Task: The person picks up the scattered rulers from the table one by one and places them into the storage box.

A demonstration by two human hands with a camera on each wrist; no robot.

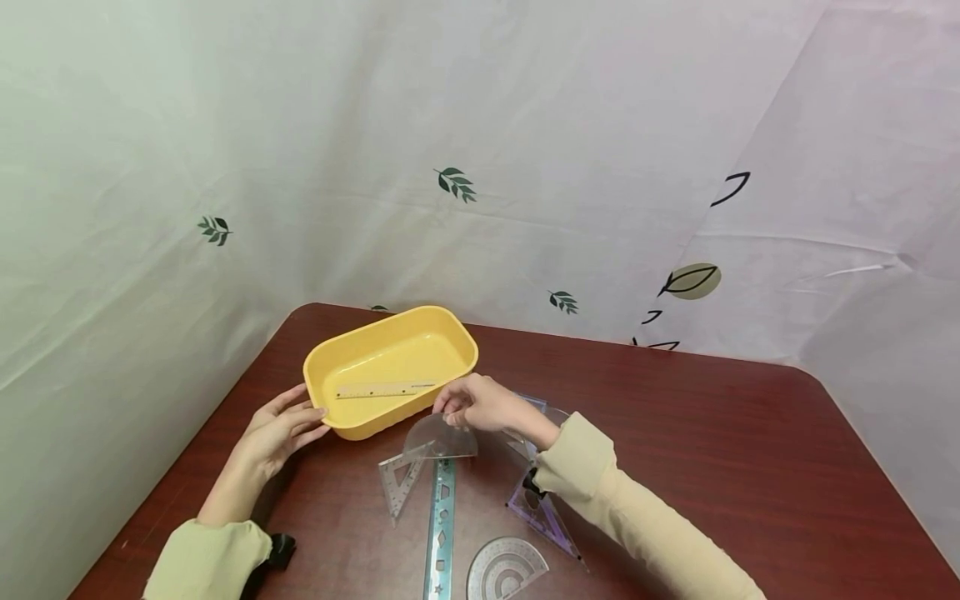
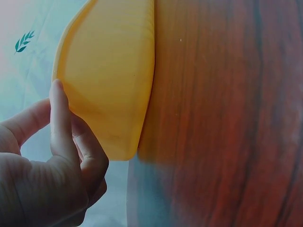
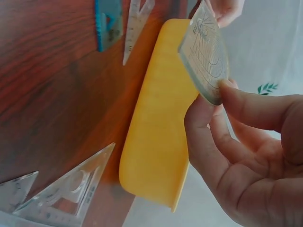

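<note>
My right hand (image 1: 483,404) pinches a clear semicircular protractor (image 3: 206,56) by its curved edge, thumb on one side and fingers on the other. It hangs just in front of the near side of a yellow plastic bin (image 1: 367,427). At the bin's left corner, my left hand (image 1: 277,429) holds the rim, with its fingers against the outside wall (image 2: 113,80). Inside the bin lies a pale straight ruler (image 1: 375,390). Below the held protractor are a clear set square (image 1: 392,487) and a blue stencil ruler (image 1: 441,525).
Another clear protractor (image 1: 498,567) lies by the table's near edge. A purple-edged set square (image 1: 543,517) sits under the right forearm, partly covered. Beside the right wrist is a blue-edged clear set square (image 1: 534,402). White patterned cloth (image 1: 525,125) hangs behind the dark red table (image 1: 712,433).
</note>
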